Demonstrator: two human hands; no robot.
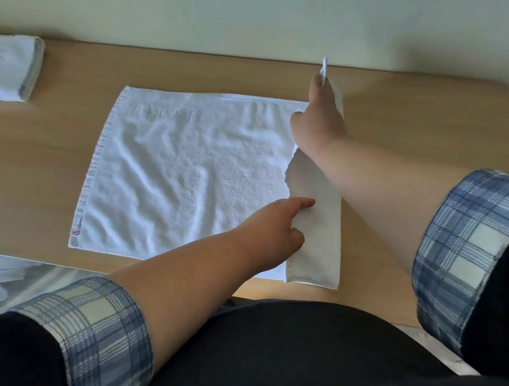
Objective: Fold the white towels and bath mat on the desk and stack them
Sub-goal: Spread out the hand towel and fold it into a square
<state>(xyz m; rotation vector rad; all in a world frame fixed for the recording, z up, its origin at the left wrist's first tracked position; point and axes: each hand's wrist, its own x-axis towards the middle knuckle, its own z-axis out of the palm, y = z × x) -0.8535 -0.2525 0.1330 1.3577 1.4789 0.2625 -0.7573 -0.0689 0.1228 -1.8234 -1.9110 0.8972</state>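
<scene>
On my feed the white towel (181,173) lies flat mid-frame on the desk (68,149), with its right edge lifted into a narrow flap. At 1 o'clock the right hand (317,115) pinches the flap's far corner and holds it up. At 5 o'clock the left hand (275,224) pinches the flap's near part between thumb and forefinger. A folded towel stack (2,67) sits at 10 o'clock.

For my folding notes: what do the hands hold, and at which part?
Both hold the white towel by its right edge: the right hand pinches the far corner, the left hand grips the near part.
</scene>
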